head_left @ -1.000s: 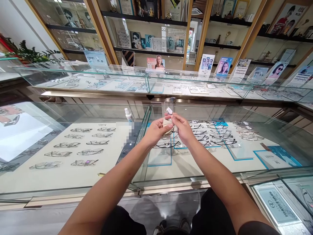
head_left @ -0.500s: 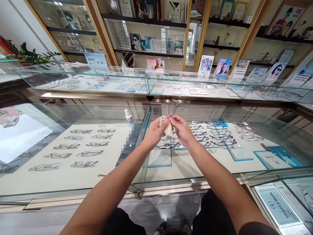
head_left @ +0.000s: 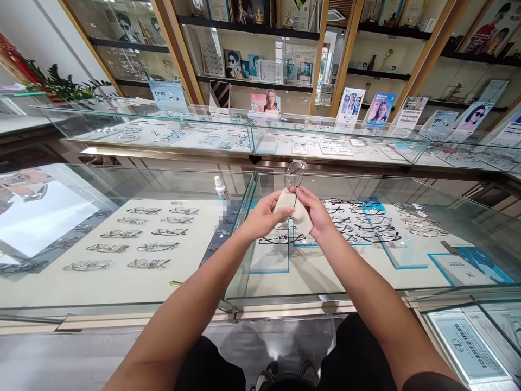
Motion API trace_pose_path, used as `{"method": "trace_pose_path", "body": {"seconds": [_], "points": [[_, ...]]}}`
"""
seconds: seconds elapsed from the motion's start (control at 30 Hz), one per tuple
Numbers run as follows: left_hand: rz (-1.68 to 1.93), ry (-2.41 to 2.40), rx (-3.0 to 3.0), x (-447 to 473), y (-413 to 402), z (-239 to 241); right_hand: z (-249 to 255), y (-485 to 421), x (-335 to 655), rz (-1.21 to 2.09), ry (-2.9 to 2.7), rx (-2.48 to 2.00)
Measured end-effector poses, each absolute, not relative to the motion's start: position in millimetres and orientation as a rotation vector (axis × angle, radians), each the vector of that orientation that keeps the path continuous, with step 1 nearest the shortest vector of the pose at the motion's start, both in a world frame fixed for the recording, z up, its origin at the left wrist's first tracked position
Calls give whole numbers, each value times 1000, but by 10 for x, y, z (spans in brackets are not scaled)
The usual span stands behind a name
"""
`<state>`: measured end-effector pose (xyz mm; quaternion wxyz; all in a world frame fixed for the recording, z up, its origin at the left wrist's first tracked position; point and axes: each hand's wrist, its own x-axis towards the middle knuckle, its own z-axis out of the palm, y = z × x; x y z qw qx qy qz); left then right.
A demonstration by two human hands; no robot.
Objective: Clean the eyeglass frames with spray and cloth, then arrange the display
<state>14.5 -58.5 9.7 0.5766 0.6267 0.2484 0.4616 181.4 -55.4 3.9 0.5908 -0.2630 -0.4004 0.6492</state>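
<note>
A pair of thin-rimmed eyeglasses (head_left: 296, 172) is held out over the glass display case, one lens standing above my fingertips and a dark thin part running down over the cloth. My left hand (head_left: 264, 216) is closed on a cream cleaning cloth (head_left: 302, 216), its thumb pressed on the front. From the other side, my right hand (head_left: 319, 213) closes round the eyeglasses, with the cloth spread against its palm. Cloth and fingers hide the lower part of the eyeglasses.
Below my hands, rows of spectacle frames (head_left: 376, 234) lie inside the glass case. A white spray bottle (head_left: 220, 188) stands left of my hands. More frames (head_left: 158, 246) lie in the left case. Behind runs another glass counter (head_left: 179, 147) with upright advertising cards.
The cloth, bunched between my fingers before, is now spread wider across my right palm. My left thumb has come onto its front. The view has shifted slightly.
</note>
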Motion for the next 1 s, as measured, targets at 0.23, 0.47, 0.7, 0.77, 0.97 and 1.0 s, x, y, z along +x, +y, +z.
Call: {"method": "trace_pose_path", "body": {"seconds": [0.23,0.47,0.7,0.77,0.97,1.0], "points": [[1324,733,1423,234,-594,43,3,-603,1703,1548,-904,-558],[1299,745,1457,208,-582,102,21,-564,1769,1569,-903,-562],[1090,718,1640,145,-606,148,59,-533,1834,1588,-813,-555],[1176,758,1631,183,-618,116,67,-563,1803,1629,-799,-551],[1379,861,1597,264,-629,25,95,-631,1717,1586,-840,-560],[1390,867,1608,265,-630,23,99,-633,1716,1575,-855,-566]]}}
